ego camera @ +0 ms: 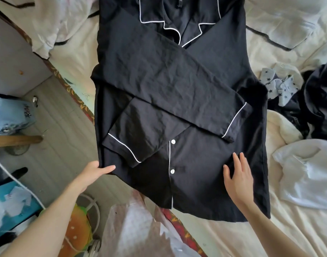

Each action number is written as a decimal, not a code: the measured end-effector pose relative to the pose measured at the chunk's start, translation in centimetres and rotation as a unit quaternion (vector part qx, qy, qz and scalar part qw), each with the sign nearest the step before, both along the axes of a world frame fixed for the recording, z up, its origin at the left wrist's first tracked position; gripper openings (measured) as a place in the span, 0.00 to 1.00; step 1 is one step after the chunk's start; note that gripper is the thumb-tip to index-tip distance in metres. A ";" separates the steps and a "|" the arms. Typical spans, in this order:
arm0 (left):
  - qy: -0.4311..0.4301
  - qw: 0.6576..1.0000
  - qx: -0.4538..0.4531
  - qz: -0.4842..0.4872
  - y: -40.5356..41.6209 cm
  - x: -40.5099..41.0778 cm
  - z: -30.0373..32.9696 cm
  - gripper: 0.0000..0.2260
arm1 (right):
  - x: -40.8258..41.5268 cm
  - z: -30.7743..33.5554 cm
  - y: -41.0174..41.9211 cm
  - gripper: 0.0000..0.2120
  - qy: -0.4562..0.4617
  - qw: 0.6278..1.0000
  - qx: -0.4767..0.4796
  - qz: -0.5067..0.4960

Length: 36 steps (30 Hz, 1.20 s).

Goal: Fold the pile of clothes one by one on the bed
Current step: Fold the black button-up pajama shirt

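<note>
The scene is viewed from a single head-worn, wide-angle camera, aimed forward and steeply down from close above. The bed (270, 236) is seen filling the frame from 12 to 5 o'clock, and the floor (62, 145) at 9 o'clock.

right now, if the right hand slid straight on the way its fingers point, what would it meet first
Likely the white-piped cuff of the upper folded sleeve. The right hand lies flat on the black pyjama shirt, fingers pointing up the shirt, with only flat cloth between.

Left hand (96, 170) pinches the fabric edge, thumb on top; right hand (239, 176) lies flat with fingers spread.
</note>
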<state>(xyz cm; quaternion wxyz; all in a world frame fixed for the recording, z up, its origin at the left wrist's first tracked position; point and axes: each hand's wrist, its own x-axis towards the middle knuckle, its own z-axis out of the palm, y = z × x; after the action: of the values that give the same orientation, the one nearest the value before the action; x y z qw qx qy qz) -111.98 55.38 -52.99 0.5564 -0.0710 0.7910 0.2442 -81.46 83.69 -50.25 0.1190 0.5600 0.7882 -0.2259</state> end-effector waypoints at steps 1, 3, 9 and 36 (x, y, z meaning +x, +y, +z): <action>0.002 1.000 -0.013 -0.001 -0.8 0.7 0.2 0.11 | 0.3 0.0 -0.1 0.24 -0.005 1.000 0.000 0.000; 0.018 0.999 -0.025 0.017 -2.4 2.0 0.5 0.12 | 1.0 0.1 -0.5 0.23 -0.015 1.000 0.002 -0.005; 0.067 0.995 0.009 0.075 -5.2 4.3 1.5 0.05 | 5.0 0.6 -1.5 0.20 -0.048 0.997 0.023 -0.057; 0.207 0.950 0.131 0.192 -2.3 3.7 14.3 0.11 | 6.9 11.1 1.4 0.10 0.389 0.784 -0.149 -0.460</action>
<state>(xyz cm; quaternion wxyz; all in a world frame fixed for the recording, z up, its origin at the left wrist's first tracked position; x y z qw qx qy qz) -108.27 53.05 -38.65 0.3269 -0.0960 0.8212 0.4577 -74.57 85.06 -39.13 -0.2336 0.6960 0.3731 -0.5673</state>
